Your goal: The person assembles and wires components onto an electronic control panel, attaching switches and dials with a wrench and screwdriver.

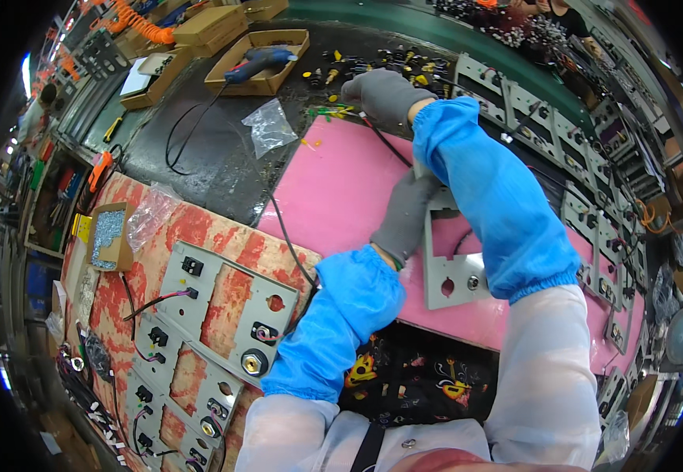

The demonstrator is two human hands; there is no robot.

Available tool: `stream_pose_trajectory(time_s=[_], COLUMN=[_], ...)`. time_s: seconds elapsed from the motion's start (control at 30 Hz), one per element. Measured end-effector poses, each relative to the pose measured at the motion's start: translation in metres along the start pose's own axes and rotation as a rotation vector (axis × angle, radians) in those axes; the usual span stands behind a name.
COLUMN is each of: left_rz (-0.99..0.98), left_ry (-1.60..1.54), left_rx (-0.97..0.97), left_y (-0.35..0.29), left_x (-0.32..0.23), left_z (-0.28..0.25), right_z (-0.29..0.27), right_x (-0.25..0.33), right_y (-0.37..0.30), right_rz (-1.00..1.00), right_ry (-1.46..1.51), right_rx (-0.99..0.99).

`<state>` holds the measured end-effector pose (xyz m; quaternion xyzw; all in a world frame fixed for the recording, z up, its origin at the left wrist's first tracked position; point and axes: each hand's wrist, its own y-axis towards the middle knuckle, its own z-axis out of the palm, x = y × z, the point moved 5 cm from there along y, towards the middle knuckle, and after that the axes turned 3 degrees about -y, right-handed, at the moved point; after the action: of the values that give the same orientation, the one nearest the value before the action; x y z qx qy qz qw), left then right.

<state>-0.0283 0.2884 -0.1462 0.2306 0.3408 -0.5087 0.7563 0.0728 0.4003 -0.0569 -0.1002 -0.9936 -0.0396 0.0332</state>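
My right hand (383, 96), in a grey glove with a blue sleeve cover, reaches far across the pink mat (333, 189) and closes on a bunch of thin wires (333, 112) with green and yellow ends. My left hand (406, 214), also in a grey glove, rests on the top edge of a grey metal panel (455, 271) lying on the mat and holds it down. The panel has round and square cutouts. My right forearm crosses over it.
Grey panels with sockets and wires (200, 330) lie on a red-patterned board at left. Small yellow and black parts (373, 67) are scattered at the back. A cardboard tray holds a blue glue gun (259, 61). A clear plastic bag (269, 126) lies nearby. More panels (585, 181) line the right.
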Motion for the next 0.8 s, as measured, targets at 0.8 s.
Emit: stream_pose_trajectory(time_s=[0.8], left_rz=[0.002], left_ry=[-0.176], left_rx=[-0.007], left_y=[0.006], left_x=[-0.008], left_z=[0.006], right_z=[-0.076], right_x=[-0.035], right_y=[-0.155], right_rz=[-0.212], right_ry=[0.313], right_rx=[-0.181])
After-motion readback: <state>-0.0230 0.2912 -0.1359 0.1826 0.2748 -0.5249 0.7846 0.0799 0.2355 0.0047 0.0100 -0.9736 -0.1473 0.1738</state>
